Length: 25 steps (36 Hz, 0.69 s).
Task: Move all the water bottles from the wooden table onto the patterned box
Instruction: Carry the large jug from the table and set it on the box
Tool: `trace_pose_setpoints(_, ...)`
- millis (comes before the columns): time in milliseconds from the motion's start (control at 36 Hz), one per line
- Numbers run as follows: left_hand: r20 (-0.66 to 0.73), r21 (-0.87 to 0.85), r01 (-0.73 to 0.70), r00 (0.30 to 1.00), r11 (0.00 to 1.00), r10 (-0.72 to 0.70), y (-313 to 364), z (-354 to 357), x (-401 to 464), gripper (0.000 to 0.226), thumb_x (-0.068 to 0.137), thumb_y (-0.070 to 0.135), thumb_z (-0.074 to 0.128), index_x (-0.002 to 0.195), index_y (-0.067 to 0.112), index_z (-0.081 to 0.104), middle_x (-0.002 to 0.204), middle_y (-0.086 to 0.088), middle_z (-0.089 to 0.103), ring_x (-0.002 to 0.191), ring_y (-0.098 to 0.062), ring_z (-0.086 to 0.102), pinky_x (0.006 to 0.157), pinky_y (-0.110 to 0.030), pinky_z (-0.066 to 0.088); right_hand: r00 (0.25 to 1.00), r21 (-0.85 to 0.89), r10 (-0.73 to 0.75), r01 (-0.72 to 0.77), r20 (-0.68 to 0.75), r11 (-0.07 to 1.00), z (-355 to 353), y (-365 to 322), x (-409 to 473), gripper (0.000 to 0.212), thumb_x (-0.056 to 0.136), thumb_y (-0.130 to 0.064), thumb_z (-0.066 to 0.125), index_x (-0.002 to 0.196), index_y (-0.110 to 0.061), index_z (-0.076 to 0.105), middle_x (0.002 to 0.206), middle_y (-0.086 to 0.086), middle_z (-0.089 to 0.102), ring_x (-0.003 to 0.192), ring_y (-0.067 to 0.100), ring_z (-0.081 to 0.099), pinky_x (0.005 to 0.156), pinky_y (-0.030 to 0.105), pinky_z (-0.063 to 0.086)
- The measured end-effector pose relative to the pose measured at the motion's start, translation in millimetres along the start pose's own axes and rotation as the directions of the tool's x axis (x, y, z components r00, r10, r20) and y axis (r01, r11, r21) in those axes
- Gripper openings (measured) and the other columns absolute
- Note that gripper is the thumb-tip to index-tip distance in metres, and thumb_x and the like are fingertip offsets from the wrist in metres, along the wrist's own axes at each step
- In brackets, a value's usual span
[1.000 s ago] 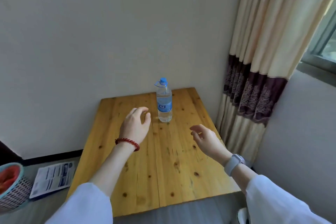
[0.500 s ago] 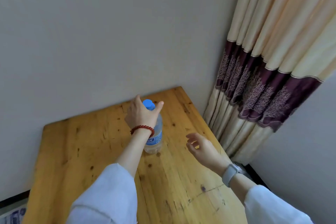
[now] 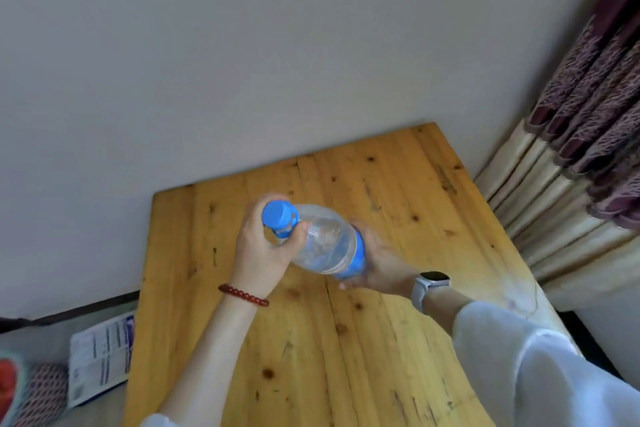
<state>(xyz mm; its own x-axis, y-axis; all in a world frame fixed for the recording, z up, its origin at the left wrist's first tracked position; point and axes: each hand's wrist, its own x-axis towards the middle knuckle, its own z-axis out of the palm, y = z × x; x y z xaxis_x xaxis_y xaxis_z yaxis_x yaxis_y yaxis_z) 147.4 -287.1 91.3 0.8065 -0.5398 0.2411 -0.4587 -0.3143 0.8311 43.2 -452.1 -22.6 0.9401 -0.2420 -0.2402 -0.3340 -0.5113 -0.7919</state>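
Clear plastic water bottle with blue cap tilted above wooden desk. Left hand grip pinches its neck, right hand cups the base. Probably light, thin-walled, slick; hold neck and base.

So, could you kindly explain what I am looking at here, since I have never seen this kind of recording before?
There is no machine here. A person wears a wide-angle camera on the head, looking forward and down, so the arms reaching in from the bottom edge are that person's own. The left hand, with a red bead bracelet, grips the neck of a clear water bottle just under its blue cap. The right hand, with a watch on its wrist, cups the bottle's lower end from beneath. The bottle is tilted and held above the wooden table. Beside the table, on the floor, lie a printed leaflet and a basket. A curtain hangs on the right. The patterned box is not in view.
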Motion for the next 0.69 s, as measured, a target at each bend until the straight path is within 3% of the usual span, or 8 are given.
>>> trace_pose_setpoints(83,-0.063,0.017,0.070,0.996,0.997,-0.069,-28.2,-27.9,-8.1,0.032,0.074,0.014,0.070,0.100,0.019,0.052,0.096,0.013,0.053,0.086,-0.004,0.052,0.076,-0.009,0.040,0.996,-0.077,-0.088,0.087,-0.009,0.993,15.1,-6.7,14.7,0.106,0.057,-0.047,0.080,0.138,-0.029,0.015,0.147,-0.001,0.024,0.136,0.018,0.024,0.111,0.042,0.027)
trace_pose_setpoints(194,-0.167,0.059,0.160,0.975,0.985,-0.149,-62.6,-50.7,-27.6,0.019,0.083,0.013,0.062,0.096,0.021,0.051,0.083,0.003,0.052,0.068,-0.010,0.049,0.059,-0.007,0.040,0.978,-0.324,-0.207,0.186,-0.031,0.927,31.1,-19.8,27.4,0.090,0.060,-0.057,0.068,0.133,-0.025,0.028,0.127,-0.002,0.045,0.118,0.020,0.044,0.101,0.038,0.036)
trace_pose_setpoints(333,-0.297,0.071,0.249,0.930,0.966,-0.218,-82.6,-53.5,-60.5,0.012,0.087,0.016,0.055,0.096,0.021,0.050,0.077,0.007,0.052,0.063,-0.013,0.049,0.054,-0.013,0.041,0.961,-0.495,-0.273,0.253,0.033,0.831,43.3,-26.9,24.8,0.085,0.066,-0.062,0.061,0.134,-0.023,0.026,0.131,-0.003,0.043,0.118,0.018,0.043,0.100,0.034,0.032)
trace_pose_setpoints(417,-0.299,0.074,0.227,0.934,0.971,-0.195,-79.3,-48.6,-71.4,0.011,0.086,0.018,0.057,0.096,0.018,0.052,0.079,0.004,0.054,0.069,-0.017,0.052,0.061,-0.023,0.043,0.972,-0.514,-0.226,0.222,0.055,0.828,42.0,-27.4,5.9,0.085,0.065,-0.062,0.059,0.134,-0.024,0.026,0.132,-0.003,0.044,0.118,0.018,0.044,0.101,0.034,0.034)
trace_pose_setpoints(500,-0.275,0.063,0.193,0.946,0.979,-0.168,-65.9,-39.6,-71.1,0.024,0.079,0.028,0.054,0.094,0.009,0.056,0.084,-0.005,0.058,0.074,-0.024,0.054,0.066,-0.031,0.045,0.985,-0.492,-0.159,0.170,0.063,0.854,37.3,-23.6,-24.1,0.087,0.064,-0.062,0.058,0.135,-0.024,0.025,0.130,-0.004,0.045,0.118,0.017,0.045,0.101,0.034,0.037)
trace_pose_setpoints(639,-0.199,-0.038,0.111,0.973,0.993,-0.116,-30.3,-12.2,-66.9,0.034,0.074,0.039,0.054,0.091,0.010,0.057,0.083,-0.003,0.060,0.074,-0.018,0.056,0.066,-0.019,0.041,0.998,-0.376,-0.047,0.031,-0.033,0.926,17.8,-15.5,-80.8,0.087,0.060,-0.061,0.060,0.133,-0.026,0.028,0.123,-0.008,0.049,0.114,0.013,0.046,0.094,0.027,0.040)
trace_pose_setpoints(694,-0.155,-0.165,0.124,0.976,0.978,-0.150,-13.7,3.2,-63.9,0.041,0.072,0.047,0.052,0.099,0.017,0.056,0.091,0.002,0.061,0.083,-0.006,0.057,0.073,-0.014,0.042,0.995,-0.323,-0.005,-0.028,-0.101,0.946,5.0,-13.6,-103.3,0.086,0.058,-0.063,0.060,0.131,-0.027,0.031,0.118,-0.009,0.050,0.109,0.011,0.047,0.089,0.022,0.039)
